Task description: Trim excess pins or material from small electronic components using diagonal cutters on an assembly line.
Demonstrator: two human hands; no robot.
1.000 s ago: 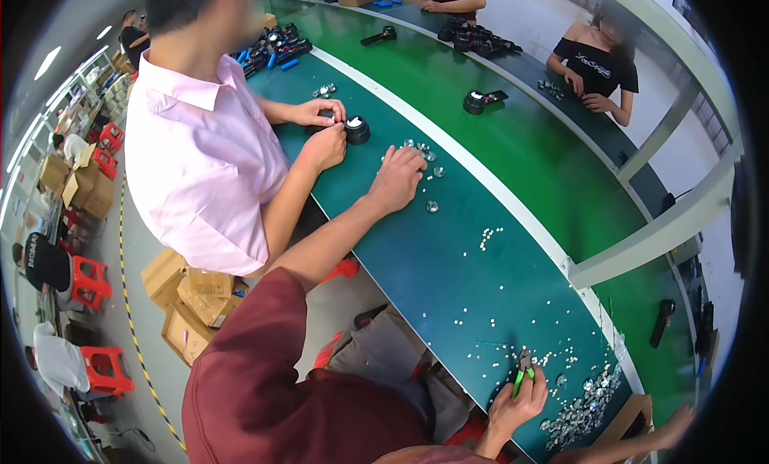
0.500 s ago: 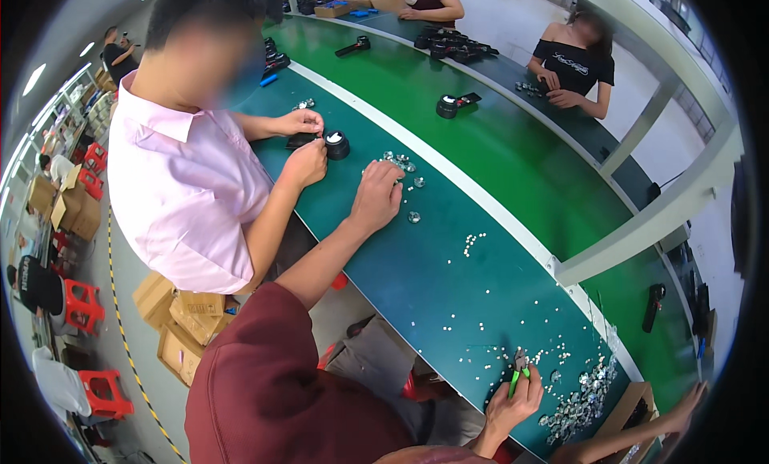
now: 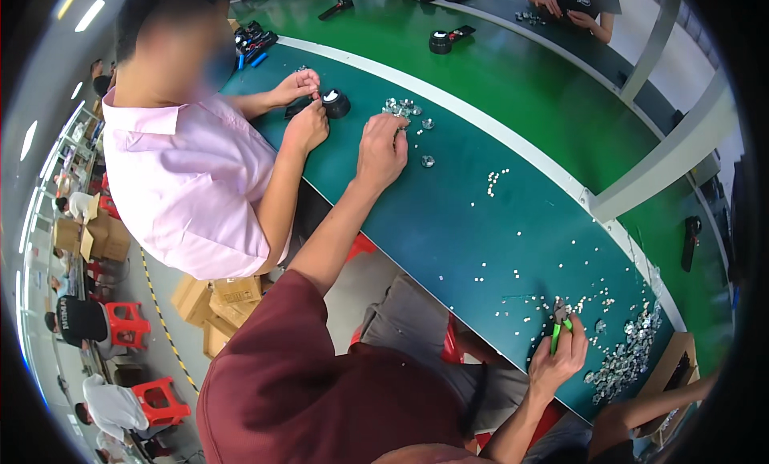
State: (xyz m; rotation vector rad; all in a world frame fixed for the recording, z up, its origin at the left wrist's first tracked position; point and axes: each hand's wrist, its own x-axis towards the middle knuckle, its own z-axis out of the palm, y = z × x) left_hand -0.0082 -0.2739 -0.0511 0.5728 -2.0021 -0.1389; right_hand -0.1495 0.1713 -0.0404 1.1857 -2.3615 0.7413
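My left hand (image 3: 382, 153) is stretched out along the green table, its fingers curled together at the near edge of a small cluster of shiny clear-and-silver parts (image 3: 398, 106). Its fingertips are partly hidden, and I cannot make out what they pinch. Two similar round parts, one of them a single piece (image 3: 428, 161), lie just right of that hand. At the lower right, my right hand (image 3: 558, 361) grips green-handled cutting pliers (image 3: 558, 324), jaws pointing away over scattered tiny white pieces (image 3: 583, 297). Beside it spreads a larger heap of shiny parts (image 3: 629, 356).
A co-worker in a pink shirt (image 3: 188, 183) works at the left beside a round black device (image 3: 335, 103). Another person's forearm (image 3: 653, 408) reaches by a cardboard box (image 3: 677, 360) at the lower right. A white rail (image 3: 497, 131) and grey post (image 3: 673, 155) border the green belt (image 3: 513, 79).
The whole view has shifted, with the table higher on the left and farther right below. My left hand has drawn back slightly, showing more of the cluster. The pliers stay in my right hand.
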